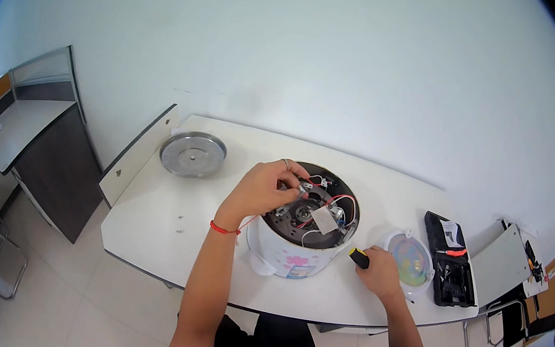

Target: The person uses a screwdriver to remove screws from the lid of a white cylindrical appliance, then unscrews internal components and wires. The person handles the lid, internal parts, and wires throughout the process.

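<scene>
cooker (311, 234): open, near bench (157, 220) front edge
left hand (264, 187): fingers inside, grip unclear
right hand (380, 273): gripping black-yellow tool (359, 258)

There are two hands at work here, one left hand (269, 185) and one right hand (381, 272), over a single table (149, 226). I count one opened white appliance (297, 260), one black-and-yellow handled tool (359, 257), one round metal plate (193, 154), one round clear lid (410, 260) and one black case (434, 232) with one red-handled tool (456, 253) in it. One red bracelet (220, 228) shows too. Two metal-framed chairs (515, 324) stand about, one on each side. The wires (341, 198) overlap too much for me to number, and the specks (180, 217) on the tabletop are too tiny.
</scene>
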Available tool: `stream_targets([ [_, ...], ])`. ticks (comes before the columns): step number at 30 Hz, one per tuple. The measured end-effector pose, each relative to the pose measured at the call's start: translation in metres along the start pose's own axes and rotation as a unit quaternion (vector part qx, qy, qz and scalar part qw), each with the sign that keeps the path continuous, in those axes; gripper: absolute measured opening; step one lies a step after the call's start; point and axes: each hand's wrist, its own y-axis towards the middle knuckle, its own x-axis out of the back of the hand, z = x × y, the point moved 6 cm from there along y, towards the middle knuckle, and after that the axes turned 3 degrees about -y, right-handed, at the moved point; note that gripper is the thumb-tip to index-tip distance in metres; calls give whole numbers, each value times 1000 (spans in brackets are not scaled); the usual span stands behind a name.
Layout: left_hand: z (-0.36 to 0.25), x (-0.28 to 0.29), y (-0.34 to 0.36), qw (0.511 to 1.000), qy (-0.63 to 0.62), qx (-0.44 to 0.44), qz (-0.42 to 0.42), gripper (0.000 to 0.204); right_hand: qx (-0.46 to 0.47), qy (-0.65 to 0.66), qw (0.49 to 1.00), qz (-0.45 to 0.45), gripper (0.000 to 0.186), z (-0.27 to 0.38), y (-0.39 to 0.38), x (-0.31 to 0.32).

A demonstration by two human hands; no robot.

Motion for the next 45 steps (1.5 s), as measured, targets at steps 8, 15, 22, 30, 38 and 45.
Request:
stream_targets([
  [8,-4,-4,1,1000,-31,4,1,30,-16,-45,980,-191,17,33,41,95],
  [15,4,-4,3,999,-30,13,5,31,249,109,960,-62,17,147,113,130],
  [22,11,1,3,998,-35,46,4,25,230,129,963,50,22,161,136,99],
  [30,14,-1,1,983,-176,31,40,26,279,123,952,24,20,149,148,96],
  [38,11,0,3,987,-150,12,47,29,265,154,951,35,13,137,154,98],
  [45,10,4,6,986,-164,-28,3,23,284,171,943,29,14,134,159,93],
])
